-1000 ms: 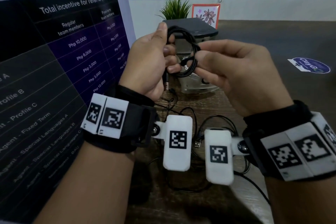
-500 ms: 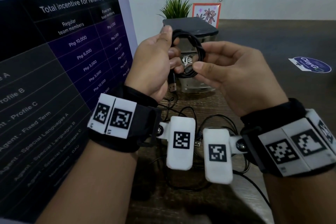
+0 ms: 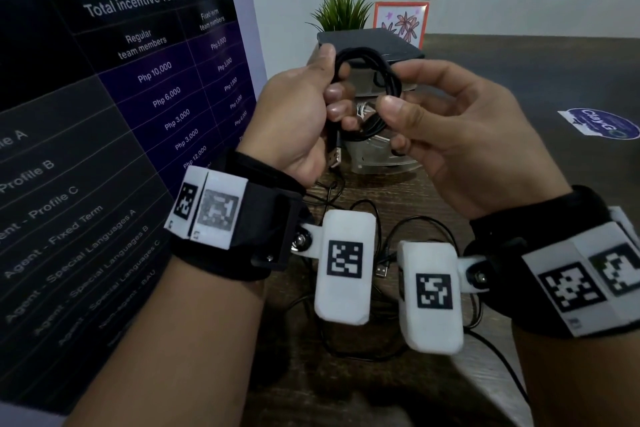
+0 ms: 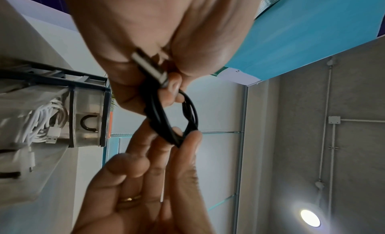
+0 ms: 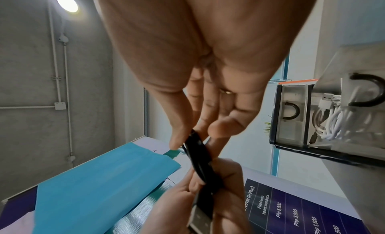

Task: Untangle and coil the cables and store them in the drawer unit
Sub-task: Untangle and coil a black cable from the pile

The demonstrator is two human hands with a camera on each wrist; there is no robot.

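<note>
A small coil of black cable is held up between both hands in front of the drawer unit. My left hand grips the coil's left side, fingers curled round it, and the cable's USB plug hangs below that palm. My right hand pinches the coil's right side between thumb and forefinger. The left wrist view shows the black cable with its silver USB plug in the grip. In the right wrist view the black cable runs from my right fingertips down into the left hand.
More black cables lie tangled on the wooden table below my wrists. A white cable lies in a clear drawer of the drawer unit. A poster board stands at the left; a plant and a picture stand behind the unit.
Both hands have shifted the coil slightly upward, and the right hand's thumb and forefinger have moved round its right side. The loose tail has shortened to the USB plug below the left palm.
</note>
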